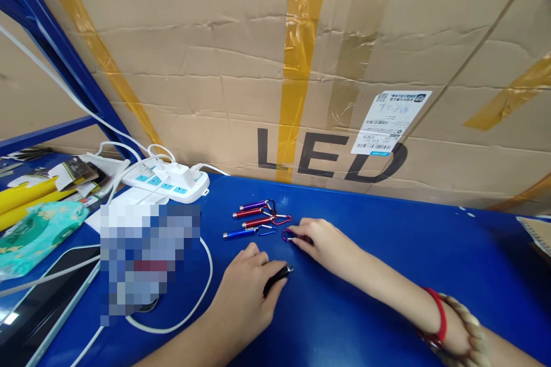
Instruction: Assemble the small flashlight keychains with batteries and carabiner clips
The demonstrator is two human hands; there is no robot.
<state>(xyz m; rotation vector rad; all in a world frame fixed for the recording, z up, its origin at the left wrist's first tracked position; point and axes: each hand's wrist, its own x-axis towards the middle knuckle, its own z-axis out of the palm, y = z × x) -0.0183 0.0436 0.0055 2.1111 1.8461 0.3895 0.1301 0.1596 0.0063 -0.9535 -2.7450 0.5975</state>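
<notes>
My left hand [249,284] is closed around a slim black torch-like tube [275,280] with a silver tip pointing right; the palm covers most of it. A purple carabiner [286,235] is pinched between the thumb and fingers of my right hand [316,239], just above the blue tabletop. Whatever else those fingers cover is hidden. Left of the carabiner lie several small keychain torches, roughly parallel: a purple one [253,205], two red ones, the upper red torch [247,213] and the lower red torch [257,222], and a blue torch [239,234] nearest me. Each has a carabiner at its right end.
A big cardboard box [215,97] marked LED stands along the back of the blue table [365,298]. At left are a white power strip [189,183] with cables, a blurred-out object [150,258], a tablet-like device [47,304], a green packet [47,229] and yellow-handled items [30,195].
</notes>
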